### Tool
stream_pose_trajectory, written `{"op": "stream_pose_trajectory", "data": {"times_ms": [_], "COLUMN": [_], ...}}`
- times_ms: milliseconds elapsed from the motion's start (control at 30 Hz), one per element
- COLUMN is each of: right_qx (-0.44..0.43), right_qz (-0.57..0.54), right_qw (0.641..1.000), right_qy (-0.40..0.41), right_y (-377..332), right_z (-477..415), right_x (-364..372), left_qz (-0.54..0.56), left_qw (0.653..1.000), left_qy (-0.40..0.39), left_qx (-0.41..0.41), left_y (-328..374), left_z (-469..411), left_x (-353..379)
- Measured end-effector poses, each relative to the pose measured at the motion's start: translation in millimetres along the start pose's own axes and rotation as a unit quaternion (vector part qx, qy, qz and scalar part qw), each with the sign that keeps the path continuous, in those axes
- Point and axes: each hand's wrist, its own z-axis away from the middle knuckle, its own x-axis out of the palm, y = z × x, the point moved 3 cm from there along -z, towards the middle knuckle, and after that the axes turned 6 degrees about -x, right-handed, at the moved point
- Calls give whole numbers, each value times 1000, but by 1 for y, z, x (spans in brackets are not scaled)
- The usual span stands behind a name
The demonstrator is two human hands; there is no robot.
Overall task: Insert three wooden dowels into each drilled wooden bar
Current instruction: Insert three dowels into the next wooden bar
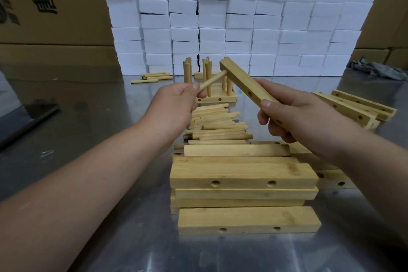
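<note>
My right hand (284, 115) grips the near end of a drilled wooden bar (242, 80), held tilted up and away over the table. My left hand (176, 106) pinches a wooden dowel (213, 81) whose far tip sits in the hole at the bar's far end. Two more open holes show along the bar's side. A pile of loose dowels (216, 126) lies on the metal table below my hands. A stack of drilled bars (242, 181) lies in front of me.
Finished bars with upright dowels (207, 86) stand behind the pile. More drilled bars (353, 108) lie at the right. A few dowels (154, 77) lie at the back left. A wall of white boxes (242, 17) and cardboard cartons (50, 6) close the back.
</note>
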Motion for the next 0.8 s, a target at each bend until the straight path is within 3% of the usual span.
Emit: {"op": "stream_pose_trajectory", "data": {"times_ms": [267, 400, 633, 800], "right_qx": [1, -10, -26, -30], "right_qz": [-30, -31, -10, -6], "right_qw": [1000, 999, 1000, 1000], "right_qy": [-5, 7, 5, 2], "right_y": [-4, -8, -8, -8], "right_z": [1, 3, 4, 4], "right_x": [2, -1, 0, 0], "left_qz": [-216, -201, -36, 128], "left_qw": [964, 965, 998, 975], "left_qy": [31, 37, -28, -150], "left_qx": [155, 164, 34, -106], "left_y": [9, 11, 8, 9], "left_z": [5, 7, 2, 2], "left_x": [-5, -4, 0, 2]}}
